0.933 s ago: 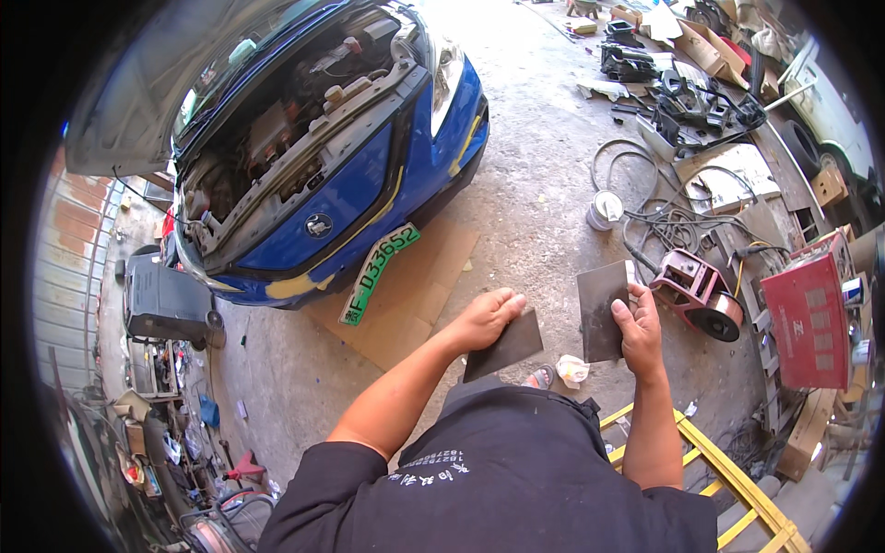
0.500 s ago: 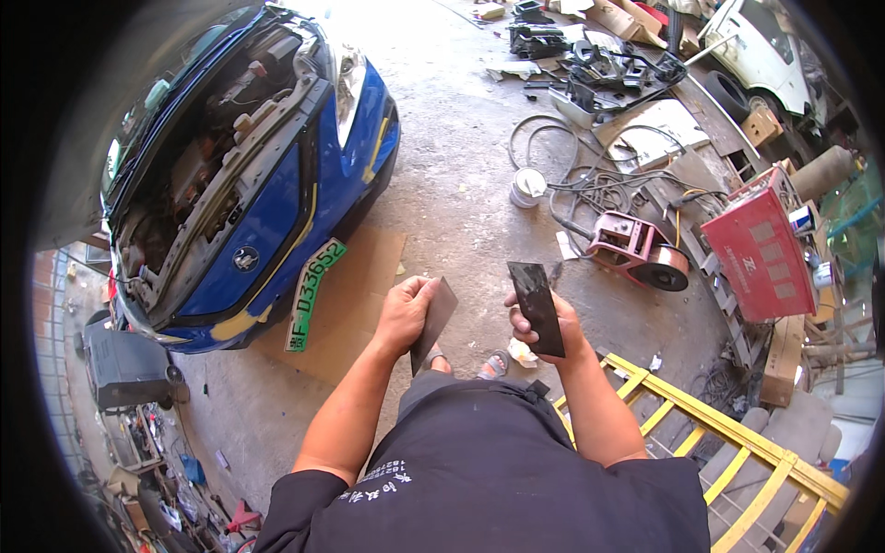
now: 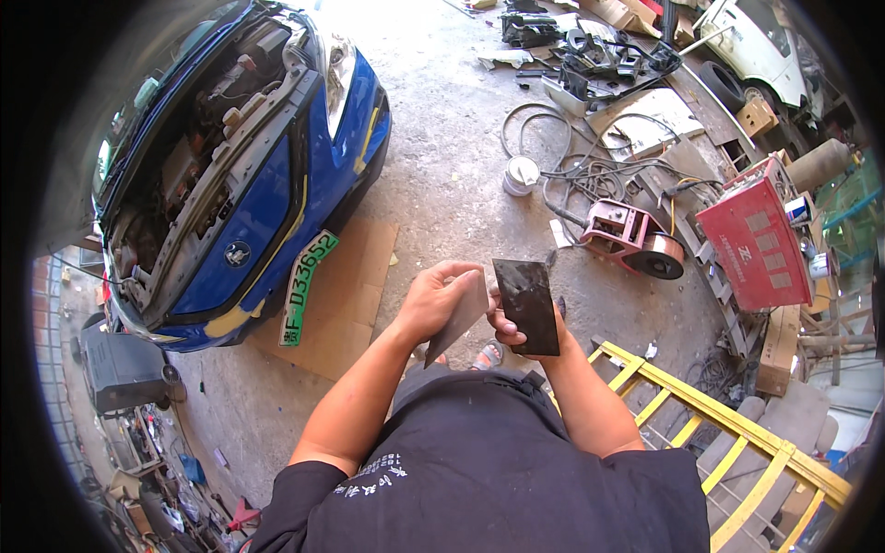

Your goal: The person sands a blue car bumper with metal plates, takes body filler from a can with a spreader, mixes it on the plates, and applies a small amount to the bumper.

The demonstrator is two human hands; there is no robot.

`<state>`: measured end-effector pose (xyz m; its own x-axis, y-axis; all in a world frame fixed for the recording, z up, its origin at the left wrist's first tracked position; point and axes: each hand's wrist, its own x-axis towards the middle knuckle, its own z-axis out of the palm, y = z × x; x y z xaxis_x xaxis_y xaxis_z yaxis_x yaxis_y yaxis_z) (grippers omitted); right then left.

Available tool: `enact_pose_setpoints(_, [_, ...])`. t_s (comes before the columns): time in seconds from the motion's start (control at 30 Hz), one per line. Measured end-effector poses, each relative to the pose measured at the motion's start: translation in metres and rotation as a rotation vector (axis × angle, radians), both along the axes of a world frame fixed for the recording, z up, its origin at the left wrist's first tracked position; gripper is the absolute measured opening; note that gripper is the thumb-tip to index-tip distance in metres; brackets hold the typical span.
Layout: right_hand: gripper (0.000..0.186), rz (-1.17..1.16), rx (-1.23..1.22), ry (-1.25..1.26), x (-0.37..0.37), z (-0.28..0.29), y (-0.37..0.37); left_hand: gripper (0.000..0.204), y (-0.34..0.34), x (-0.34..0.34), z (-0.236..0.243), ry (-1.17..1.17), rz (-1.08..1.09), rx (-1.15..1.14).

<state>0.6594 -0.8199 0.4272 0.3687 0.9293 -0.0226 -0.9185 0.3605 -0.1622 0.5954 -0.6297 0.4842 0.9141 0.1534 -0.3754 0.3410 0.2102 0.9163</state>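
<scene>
My left hand [image 3: 430, 302] is closed on a thin grey-brown rectangular sheet [image 3: 461, 318], tilted and facing partly away. Whether it is sandpaper or a plastic spreader I cannot tell. In my right hand [image 3: 564, 341] is a flat black rectangular plate [image 3: 525, 306] with pale smudges, held nearly upright with fingers curled round its left edge. Both hands are in front of my waist, close together, the sheet's edge near my right fingertips. Ahead to the left stands a blue car [image 3: 241, 217] with its engine bay exposed and yellowish filler patches [image 3: 232, 320] on the bumper.
Cardboard [image 3: 355, 276] lies under the car's front, by the green number plate [image 3: 307, 288]. A white tin [image 3: 521, 175], coiled cables [image 3: 604, 166], a wire feeder [image 3: 636, 241] and a red machine [image 3: 756, 235] stand right. A yellow metal frame [image 3: 710, 429] is at near right.
Both hands have come closer together; my left hand has moved right and up with the sheet. My right hand has shifted slightly left with the black plate. The view has shifted slightly.
</scene>
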Motion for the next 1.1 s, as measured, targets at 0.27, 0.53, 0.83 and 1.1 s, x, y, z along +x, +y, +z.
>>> enact_pose_setpoints(0.27, [0.052, 0.014, 0.041, -0.016, 0.001, 0.009, 0.001, 0.017, 0.001, -0.006, -0.004, -0.034, -0.024, -0.039])
enact_pose_setpoints(0.53, [0.063, 0.122, 0.106, -0.038, -0.001, -0.012, 0.005, 0.017, 0.004, -0.007, 0.002, -0.059, -0.094, 0.019])
enact_pose_setpoints(0.83, [0.069, 0.172, 0.2, 0.049, -0.013, 0.011, 0.018, 0.026, 0.001, -0.018, -0.009, -0.212, 0.067, 0.015])
enact_pose_setpoints(1.1, [0.061, 0.223, 0.171, 0.132, -0.021, 0.024, 0.02, 0.013, 0.017, -0.021, -0.006, -0.174, -0.041, -0.003])
